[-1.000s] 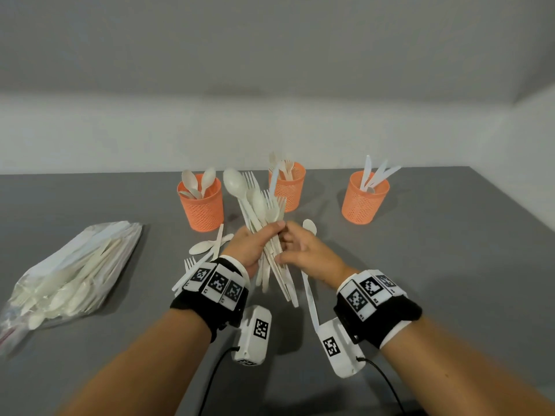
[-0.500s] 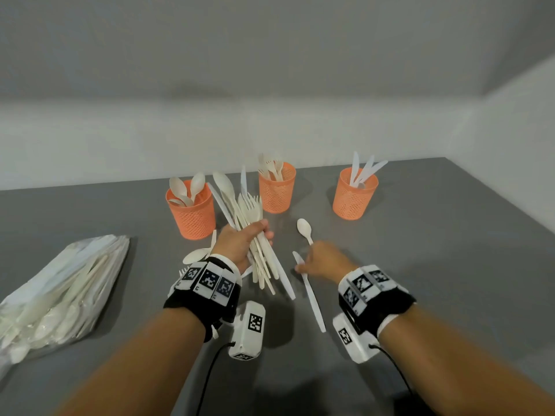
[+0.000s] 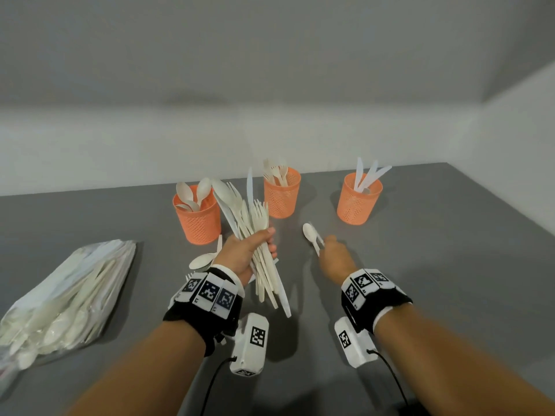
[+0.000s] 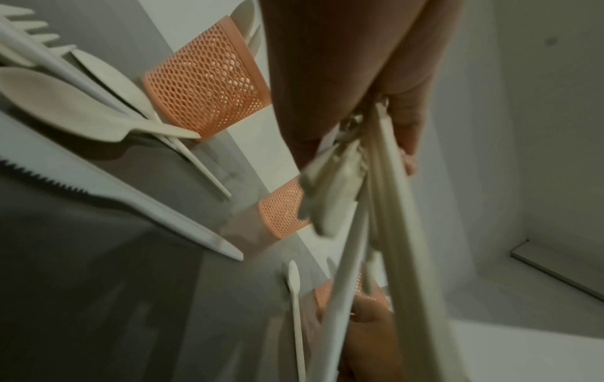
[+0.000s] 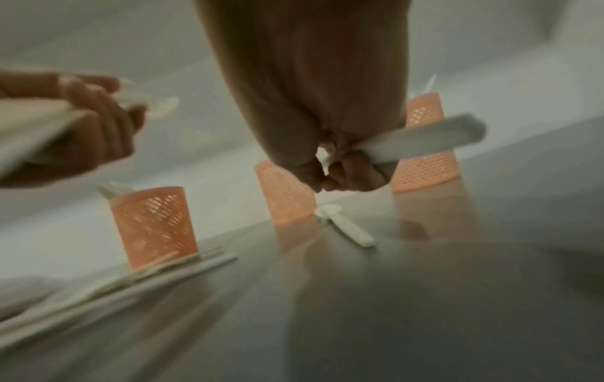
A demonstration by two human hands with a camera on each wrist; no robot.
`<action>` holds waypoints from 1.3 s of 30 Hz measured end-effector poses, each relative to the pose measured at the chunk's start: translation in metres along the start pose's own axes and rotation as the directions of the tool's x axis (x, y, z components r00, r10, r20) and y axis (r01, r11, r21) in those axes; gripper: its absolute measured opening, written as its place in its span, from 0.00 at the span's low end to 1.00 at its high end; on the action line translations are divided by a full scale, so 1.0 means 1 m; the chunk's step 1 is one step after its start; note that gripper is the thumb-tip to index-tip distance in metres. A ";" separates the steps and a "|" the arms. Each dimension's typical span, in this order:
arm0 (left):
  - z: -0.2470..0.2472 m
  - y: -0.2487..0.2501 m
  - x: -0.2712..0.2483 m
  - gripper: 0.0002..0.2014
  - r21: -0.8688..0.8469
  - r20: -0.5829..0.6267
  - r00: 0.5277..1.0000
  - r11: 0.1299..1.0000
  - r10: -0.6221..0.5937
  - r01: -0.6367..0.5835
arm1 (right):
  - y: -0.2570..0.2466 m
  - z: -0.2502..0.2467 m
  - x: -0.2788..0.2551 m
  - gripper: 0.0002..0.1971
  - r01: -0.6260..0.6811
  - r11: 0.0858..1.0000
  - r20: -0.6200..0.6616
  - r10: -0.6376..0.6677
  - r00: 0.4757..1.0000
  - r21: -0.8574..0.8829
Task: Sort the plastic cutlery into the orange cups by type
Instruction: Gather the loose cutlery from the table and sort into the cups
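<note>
Already some pale plastic cutlery is sorted into three orange mesh cups (image 3: 359,198); a mixed bundle (image 3: 264,259) is gripped by the left hand (image 3: 246,253), a white knife (image 5: 421,144) by the right hand (image 3: 333,259).

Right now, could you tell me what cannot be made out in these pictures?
- Head view: the right hand hides whatever it grips; the right wrist view shows only a blurred flat white handle, type unclear.
- The bundle in the left hand: pieces overlap, so no count; left wrist view is blurred.
- The plastic bag: cut off by the head view's left edge.
</note>
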State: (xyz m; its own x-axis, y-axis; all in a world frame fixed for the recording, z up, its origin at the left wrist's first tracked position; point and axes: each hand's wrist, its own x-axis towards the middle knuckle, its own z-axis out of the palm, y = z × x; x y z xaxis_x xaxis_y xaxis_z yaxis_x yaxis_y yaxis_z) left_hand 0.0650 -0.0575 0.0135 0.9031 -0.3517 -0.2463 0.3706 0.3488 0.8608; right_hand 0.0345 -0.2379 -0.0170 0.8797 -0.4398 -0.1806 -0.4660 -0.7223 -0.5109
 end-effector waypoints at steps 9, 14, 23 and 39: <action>0.006 -0.005 -0.004 0.06 -0.053 0.011 1.000 0.999 0.008 -0.007 | 0.011 0.002 0.021 0.13 0.047 0.975 0.180 -0.007 0.984 -0.219; 0.024 -0.005 0.008 0.09 -0.169 -0.008 1.000 0.986 0.002 -0.004 | 0.003 -0.017 0.015 0.11 0.206 0.904 0.139 -0.274 0.952 0.375; 0.069 -0.010 0.035 0.06 -0.228 0.071 0.997 0.973 0.044 -0.026 | 0.000 -0.052 0.012 0.09 0.243 0.706 0.106 -0.412 0.905 0.665; 0.097 -0.006 0.074 0.02 -0.185 -0.124 0.985 0.972 0.123 -0.145 | 0.057 -0.108 0.033 0.08 0.350 0.845 0.441 -0.515 0.735 0.403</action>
State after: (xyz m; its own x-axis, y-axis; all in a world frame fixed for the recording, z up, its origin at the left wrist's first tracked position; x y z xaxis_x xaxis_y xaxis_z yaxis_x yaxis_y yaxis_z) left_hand 0.1086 -0.1695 0.0331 0.9617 -0.1958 -0.1918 0.2697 0.5509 0.7898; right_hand 0.0269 -0.3510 0.0390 0.9282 0.2842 -0.2402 -0.0476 -0.5494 -0.8342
